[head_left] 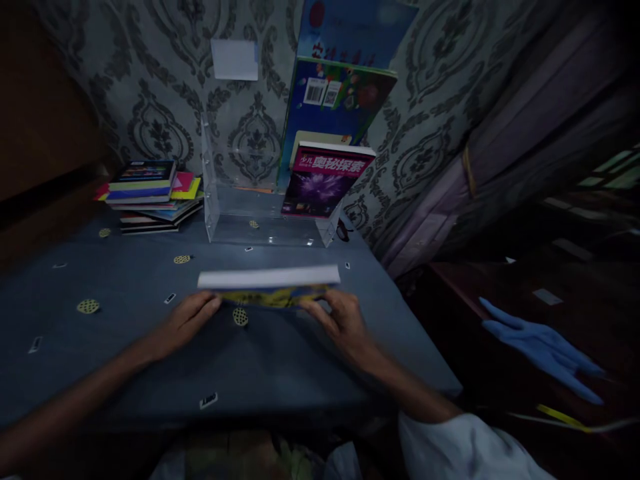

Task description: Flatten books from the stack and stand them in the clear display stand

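Observation:
Between my two hands is a book (pixel 270 297) with a yellow and blue cover, its white page edge facing up and away. My left hand (pixel 193 313) grips its left end, thumb laid along the near side. At the right end, my right hand (pixel 343 319) pinches the book between thumb and fingers. The book is slightly blurred, above the blue tablecloth. Just beyond it stands a clear acrylic rack (pixel 265 230). A purple book (pixel 325 180) leans at the rack's right side, in front of taller blue books (pixel 340 100).
A stack of books (pixel 145 197) lies at the table's back left. Dark glasses (pixel 343 230) sit behind the rack's right corner. Patterned wallpaper (pixel 165 127) backs the table (pixel 150 373). To the right are a curtain (pixel 430 193) and blue gloves (pixel 543 350) on a dark surface.

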`<state>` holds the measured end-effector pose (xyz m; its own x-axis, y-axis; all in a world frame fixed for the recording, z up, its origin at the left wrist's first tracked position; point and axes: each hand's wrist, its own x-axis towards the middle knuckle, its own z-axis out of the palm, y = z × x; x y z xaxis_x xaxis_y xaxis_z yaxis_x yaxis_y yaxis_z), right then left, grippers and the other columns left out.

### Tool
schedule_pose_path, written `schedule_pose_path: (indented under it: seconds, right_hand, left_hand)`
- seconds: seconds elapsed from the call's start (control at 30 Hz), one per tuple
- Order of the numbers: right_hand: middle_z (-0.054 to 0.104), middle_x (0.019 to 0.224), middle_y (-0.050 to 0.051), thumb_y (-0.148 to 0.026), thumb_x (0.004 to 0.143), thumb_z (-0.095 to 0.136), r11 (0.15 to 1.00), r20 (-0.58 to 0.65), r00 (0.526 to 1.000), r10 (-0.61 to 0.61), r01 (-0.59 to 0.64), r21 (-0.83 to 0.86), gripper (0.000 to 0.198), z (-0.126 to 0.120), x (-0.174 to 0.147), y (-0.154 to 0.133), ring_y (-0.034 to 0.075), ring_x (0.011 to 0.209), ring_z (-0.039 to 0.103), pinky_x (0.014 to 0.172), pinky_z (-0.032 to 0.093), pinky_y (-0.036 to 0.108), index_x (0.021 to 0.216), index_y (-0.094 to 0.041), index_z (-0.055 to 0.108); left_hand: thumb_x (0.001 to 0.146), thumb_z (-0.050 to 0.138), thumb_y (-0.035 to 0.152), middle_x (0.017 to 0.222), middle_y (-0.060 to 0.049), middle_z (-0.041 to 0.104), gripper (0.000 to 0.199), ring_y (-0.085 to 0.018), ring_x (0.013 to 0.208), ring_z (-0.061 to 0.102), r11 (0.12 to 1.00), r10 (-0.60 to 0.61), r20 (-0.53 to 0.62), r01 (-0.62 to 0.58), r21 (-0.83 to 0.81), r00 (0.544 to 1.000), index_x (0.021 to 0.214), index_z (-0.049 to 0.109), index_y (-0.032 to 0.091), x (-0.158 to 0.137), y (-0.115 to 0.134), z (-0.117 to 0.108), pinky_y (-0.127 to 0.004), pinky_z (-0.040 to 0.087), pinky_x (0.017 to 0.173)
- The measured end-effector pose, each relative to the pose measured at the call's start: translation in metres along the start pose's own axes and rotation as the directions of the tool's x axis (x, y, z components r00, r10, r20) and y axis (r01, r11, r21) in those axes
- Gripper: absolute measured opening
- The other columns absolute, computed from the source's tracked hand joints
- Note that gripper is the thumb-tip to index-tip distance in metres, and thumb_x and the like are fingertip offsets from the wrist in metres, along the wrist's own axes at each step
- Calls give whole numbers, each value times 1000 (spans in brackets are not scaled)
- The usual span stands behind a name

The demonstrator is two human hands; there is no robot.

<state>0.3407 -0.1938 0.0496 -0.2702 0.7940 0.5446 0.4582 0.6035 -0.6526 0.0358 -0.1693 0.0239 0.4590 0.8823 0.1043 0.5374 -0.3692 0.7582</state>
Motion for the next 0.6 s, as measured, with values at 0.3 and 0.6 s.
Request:
schedule_pose_path:
  seconds: [0.3,0.6]
  right_hand:
    - [57,57,-2,-60,87,61,917,51,927,372,-376,135,44,22,50,56,15,52,56,48,44,25,70,-21,53]
    - [73,100,8,-29,88,66,925,50,962,269,-243,-292,31,39,33,87,24,91,66,83,53,38,117,-19,65]
  left_hand:
    - [98,45,48,91,-3,74,61,-21,77,70,999,37,-29,-36,24,999,151,32,18,29,-5,10,-31,56,69]
    - [99,41,47,85,-4,67,41,-22,76,65,910,-3,-17,10,415,1000,123,60,19,38,-8,4,-33,51,69]
